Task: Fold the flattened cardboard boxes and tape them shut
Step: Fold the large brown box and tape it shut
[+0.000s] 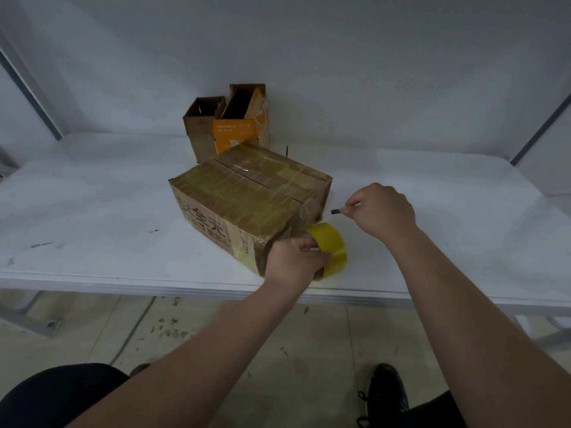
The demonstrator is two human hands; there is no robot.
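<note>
A closed brown cardboard box (247, 193) with old yellowish tape and black printed characters sits in the middle of the white table (92, 211). My left hand (293, 261) grips a yellow tape roll (332, 245) held against the box's near right corner. To the right of the box, my right hand (383, 208) pinches a small dark blade-like tool (336, 211) whose tip points at the box's right side. Whether a strip of tape runs from the roll to the box is hard to tell.
Two open-topped boxes stand behind, one plain brown (200, 125) and one orange (244, 118), near the wall. The table's front edge (185, 288) runs just below my left hand. Floor, my knees and a black shoe (386, 393) show below.
</note>
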